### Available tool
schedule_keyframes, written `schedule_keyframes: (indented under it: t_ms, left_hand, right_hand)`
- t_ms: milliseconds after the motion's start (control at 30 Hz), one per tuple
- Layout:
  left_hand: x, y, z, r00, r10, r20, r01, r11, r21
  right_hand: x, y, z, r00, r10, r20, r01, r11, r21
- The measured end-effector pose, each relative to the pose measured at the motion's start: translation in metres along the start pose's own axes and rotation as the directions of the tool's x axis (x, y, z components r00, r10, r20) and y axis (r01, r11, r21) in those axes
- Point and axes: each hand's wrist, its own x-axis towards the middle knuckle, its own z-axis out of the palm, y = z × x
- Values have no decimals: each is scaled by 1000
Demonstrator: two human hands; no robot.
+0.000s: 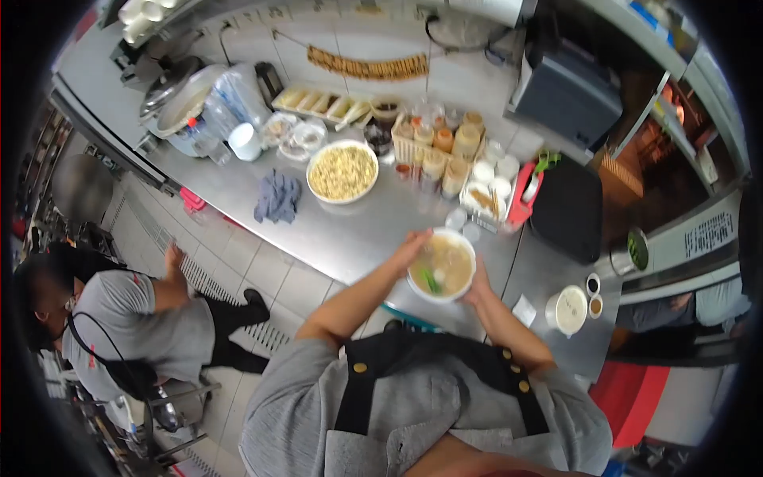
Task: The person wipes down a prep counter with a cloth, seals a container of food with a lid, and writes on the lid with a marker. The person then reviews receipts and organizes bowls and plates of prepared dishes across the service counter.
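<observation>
Gripping a round white bowl of cloudy tan soup (pixel 442 267) between both hands, over the near part of the brushed-steel counter (pixel 358 238). Curling the left hand (pixel 413 248) closed against its left side, with the left forearm (pixel 358 290) angled far and right. Bracing the right side with the right hand (pixel 479 287), forearm slanted far and left. Cannot tell the hold underneath. To the far left, see a crumpled blue-grey cloth (pixel 277 198).

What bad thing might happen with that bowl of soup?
The soup could slop out if the bowl tips, since it looks quite full. If the left hand or right hand slips, the bowl might drop. The co-worker nearby could perhaps bump the person too.
</observation>
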Motion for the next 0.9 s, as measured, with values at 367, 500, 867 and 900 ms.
schedule_keyframes:
  t_ms: [367,500,867,900]
  left_hand:
    - [-28,88,-80,985,-171,2,170,982,83]
    - [-56,130,-97,981,-192,-33,195,955,224]
    - [-72,257,-234,999,48,-26,-11,649,761]
    - [-59,263,-259,992,128,-20,-76,702,709]
  right_hand:
    - [82,13,68,964,185,-189,-200,977,-67]
    - [111,21,87,960,155,-232,-181,979,-95]
    - [182,35,101,963,51,-265,-76,994,-84]
    - [185,34,99,966,28,-257,-51,995,-83]
